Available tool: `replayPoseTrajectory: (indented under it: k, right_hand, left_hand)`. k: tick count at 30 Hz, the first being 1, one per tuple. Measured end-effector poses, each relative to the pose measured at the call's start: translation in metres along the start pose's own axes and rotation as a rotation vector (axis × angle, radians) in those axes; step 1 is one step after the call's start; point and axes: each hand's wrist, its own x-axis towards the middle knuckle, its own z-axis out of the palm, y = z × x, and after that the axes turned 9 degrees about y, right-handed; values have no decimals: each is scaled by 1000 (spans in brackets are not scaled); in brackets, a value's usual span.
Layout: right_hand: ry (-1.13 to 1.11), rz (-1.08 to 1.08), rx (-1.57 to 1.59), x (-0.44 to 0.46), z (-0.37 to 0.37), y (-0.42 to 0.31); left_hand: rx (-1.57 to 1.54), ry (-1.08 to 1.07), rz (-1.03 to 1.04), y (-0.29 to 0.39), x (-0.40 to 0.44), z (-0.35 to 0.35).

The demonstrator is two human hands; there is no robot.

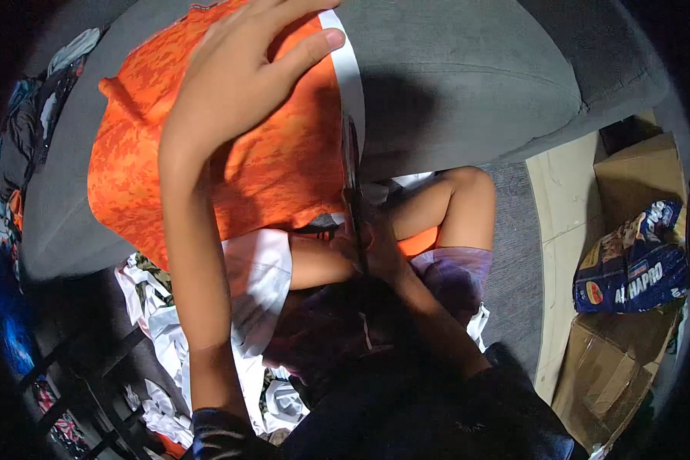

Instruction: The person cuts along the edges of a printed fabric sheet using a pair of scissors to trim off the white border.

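Observation:
An orange patterned cloth [284, 169] lies over a grey cushioned seat. Along its right side runs a white strip [349, 77]. My left hand [241, 80] rests flat on the upper part of the cloth, fingers stretched out and thumb touching the strip. In shadow below, my right hand [376, 245] is closed around a pair of scissors [351, 165]. The blades point up along the border between orange cloth and white strip. Whether they are parted is hard to see.
The grey seat [468, 77] fills the top. White fabric scraps [169, 337] lie around my crossed legs. At right, a blue printed bag [632, 264] rests on cardboard boxes [613, 368]. Dark clothes [23, 146] are heaped at far left.

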Motion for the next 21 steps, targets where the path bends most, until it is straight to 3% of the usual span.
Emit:
replayPoseTrajectory:
  k: [9, 14, 21]
  right_hand:
    - [-56, 81, -77, 6, 2, -30]
    - [-27, -6, -115, 4, 7, -30]
    - [-19, -86, -172, 6, 7, -36]
  left_hand:
    - [-18, 87, 93, 21, -15, 3]
    - [84, 6, 103, 29, -12, -3]
    - [-60, 37, 26, 15, -16, -2]
